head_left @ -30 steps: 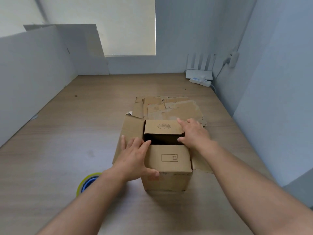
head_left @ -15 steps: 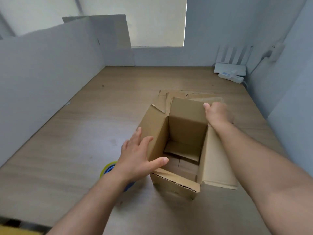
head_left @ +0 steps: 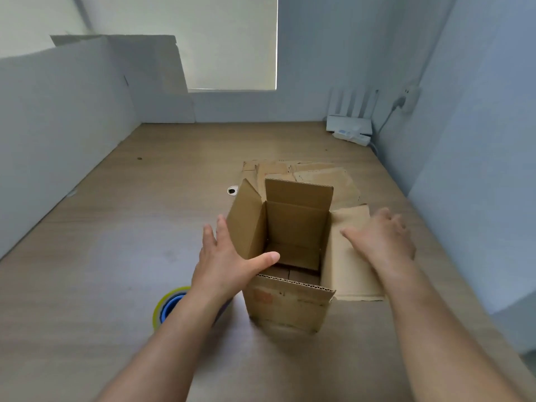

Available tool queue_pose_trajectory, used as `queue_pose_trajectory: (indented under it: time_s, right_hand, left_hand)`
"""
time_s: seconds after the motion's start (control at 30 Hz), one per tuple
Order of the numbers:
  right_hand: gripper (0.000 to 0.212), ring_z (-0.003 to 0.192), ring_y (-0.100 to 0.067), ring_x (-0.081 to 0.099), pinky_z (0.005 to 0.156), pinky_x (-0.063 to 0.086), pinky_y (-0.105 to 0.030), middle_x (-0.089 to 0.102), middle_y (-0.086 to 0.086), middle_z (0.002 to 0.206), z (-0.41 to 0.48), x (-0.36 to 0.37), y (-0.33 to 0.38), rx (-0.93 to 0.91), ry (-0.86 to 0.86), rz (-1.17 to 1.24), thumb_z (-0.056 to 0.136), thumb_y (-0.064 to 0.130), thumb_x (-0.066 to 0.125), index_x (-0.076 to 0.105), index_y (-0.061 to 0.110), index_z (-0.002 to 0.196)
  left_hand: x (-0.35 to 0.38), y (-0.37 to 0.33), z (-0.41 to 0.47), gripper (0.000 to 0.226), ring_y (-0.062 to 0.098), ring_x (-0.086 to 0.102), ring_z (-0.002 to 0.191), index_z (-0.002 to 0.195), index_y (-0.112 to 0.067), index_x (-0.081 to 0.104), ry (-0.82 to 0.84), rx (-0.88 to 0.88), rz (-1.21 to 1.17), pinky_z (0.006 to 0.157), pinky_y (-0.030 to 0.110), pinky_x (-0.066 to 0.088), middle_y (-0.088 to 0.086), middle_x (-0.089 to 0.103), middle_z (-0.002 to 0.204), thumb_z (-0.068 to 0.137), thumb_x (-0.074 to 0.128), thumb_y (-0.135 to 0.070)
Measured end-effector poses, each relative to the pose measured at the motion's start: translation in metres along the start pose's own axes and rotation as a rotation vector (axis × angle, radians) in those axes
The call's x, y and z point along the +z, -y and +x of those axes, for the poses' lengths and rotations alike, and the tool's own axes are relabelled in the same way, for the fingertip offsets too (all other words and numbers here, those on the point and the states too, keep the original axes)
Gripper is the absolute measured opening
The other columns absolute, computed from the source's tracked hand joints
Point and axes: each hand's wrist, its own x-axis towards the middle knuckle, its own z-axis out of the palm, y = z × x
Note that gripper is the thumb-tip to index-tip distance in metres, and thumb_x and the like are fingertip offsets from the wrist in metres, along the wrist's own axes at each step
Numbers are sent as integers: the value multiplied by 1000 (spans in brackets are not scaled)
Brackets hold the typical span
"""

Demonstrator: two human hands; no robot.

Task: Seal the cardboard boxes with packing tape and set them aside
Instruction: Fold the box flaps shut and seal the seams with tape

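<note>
Open box (head_left: 290, 306) stands near-middle on the table (head_left: 116, 256), left hand (head_left: 229, 262) spread flat against its left flap (head_left: 246, 221), right hand (head_left: 383, 242) loose-fingered over the splayed right flap (head_left: 348, 274), seemingly poised to fold both shut for taping.

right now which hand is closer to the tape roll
Left. The left hand is just beyond the tape roll, at the box; the right hand is across the box.

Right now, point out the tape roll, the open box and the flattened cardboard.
tape roll (head_left: 157, 310), head view, yellow rim.
open box (head_left: 287, 306), head view, near wall.
flattened cardboard (head_left: 322, 177), head view, top sheet.
</note>
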Motion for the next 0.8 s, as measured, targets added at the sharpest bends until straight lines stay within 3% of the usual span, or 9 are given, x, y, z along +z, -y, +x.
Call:
queue_pose_trajectory:
  time_s: [0.1, 0.2, 0.27, 0.37, 0.43, 0.47, 0.6, 0.7, 0.8]
  right_hand:
    - [74, 117, -32, 54, 83, 44, -36, 55, -12, 128, -33, 14, -18, 81, 176, 29, 77, 55, 66, 42, 10, 130]
    - [40, 103, -32, 58, 72, 40, -33, 63, -13, 114, -53, 17, -18, 4, 22, 83, 88, 34, 60, 50, 11, 119]
    - [26, 94, -32, 57, 68, 38, -31, 64, -11, 106, -61, 13, -14, -74, -71, 155, 90, 24, 55, 57, 12, 113]
    - [14, 80, -30, 52, 60, 37, -31, 60, -6, 83, -75, 11, -5, -174, -95, 169, 88, 25, 54, 58, 11, 86]
    - [25, 73, -30, 48, 52, 29, -29, 50, -4, 68, -85, 12, 0, -214, -57, 135, 87, 27, 56, 47, 13, 69]
    - [30, 70, -30, 46, 49, 25, -28, 46, -3, 64, -89, 12, 2, -235, -38, 107, 87, 27, 56, 42, 14, 64]
    - [33, 68, -30, 41, 47, 19, -29, 37, -2, 59, -104, 10, 3, -330, -58, 82, 87, 20, 51, 33, 15, 60]
    - [27, 70, -30, 47, 51, 26, -31, 48, -3, 63, -115, 1, 0, -447, -119, 124, 90, 25, 51, 49, 11, 67]
    - [22, 79, -30, 56, 62, 42, -33, 64, -7, 77, -129, -11, -8, -574, -114, 195, 92, 29, 51, 64, 12, 84]
  left_hand:
    - [-1, 0, -3, 125, 22, 18, 145, 152, -24, -12, 40, 44, -53, 111, 41, 29, 3, 7, 160, 69, 74, -60]
    - [-2, -2, -9, 110, 23, 32, 139, 153, -18, -2, 45, 98, -18, 106, 38, 35, 7, 24, 156, 78, 72, -50]
    - [-3, -1, -6, 84, 24, 51, 117, 147, -12, 24, 62, 87, 15, 91, 36, 44, 7, 51, 134, 83, 69, -44]
    - [-3, 5, -2, 23, 23, 57, 87, 101, -13, 60, 72, 121, 98, 69, 32, 45, 2, 61, 89, 91, 58, -33]
    - [-3, 10, -6, 28, 27, 54, 76, 70, -14, 54, 42, 109, 78, 62, 32, 39, 3, 55, 68, 94, 48, -27]
    - [-3, 12, -11, 33, 28, 51, 74, 64, -14, 47, 27, 94, 69, 61, 32, 36, 3, 50, 64, 95, 44, -25]
    - [-1, 18, -45, 38, 28, 45, 76, 63, -15, 37, -79, 88, 32, 65, 33, 32, 2, 46, 65, 100, 38, -24]
    - [-1, 18, -76, 37, 26, 47, 75, 66, -13, 40, -172, 62, -37, 65, 33, 33, 3, 51, 68, 100, 37, -27]
    - [0, 18, -110, 37, 31, 58, 77, 66, -13, 43, -247, 15, -160, 69, 39, 44, 6, 56, 68, 100, 39, -28]
